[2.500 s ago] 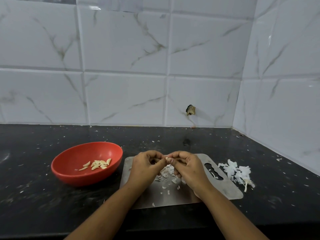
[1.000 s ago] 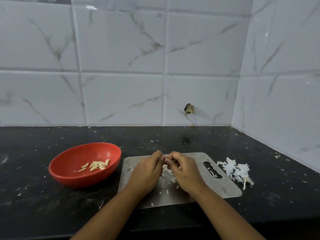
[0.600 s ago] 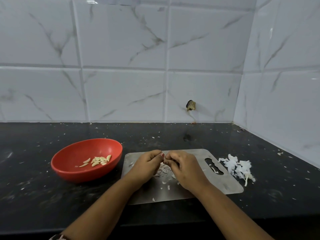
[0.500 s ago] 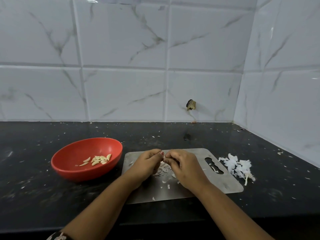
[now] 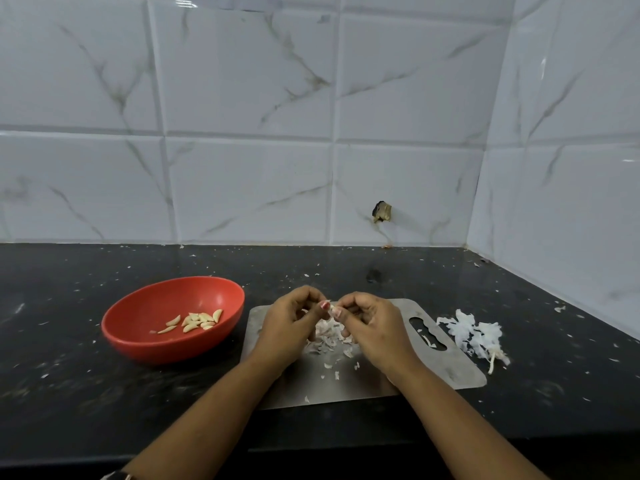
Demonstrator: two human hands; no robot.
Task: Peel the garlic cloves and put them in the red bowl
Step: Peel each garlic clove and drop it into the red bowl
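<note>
Just now left hand [image 5: 289,327] and right hand [image 5: 372,329] rose slightly above board [image 5: 446,372]; fingers [image 5: 311,299] of both pinch clove [image 5: 333,309], peeling unfinished.

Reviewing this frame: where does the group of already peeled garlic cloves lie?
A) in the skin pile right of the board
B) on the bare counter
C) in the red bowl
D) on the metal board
C: the pale peeled cloves lie inside the red bowl, left of the metal board; the left hand and right hand pinch one more clove above the board.
</note>
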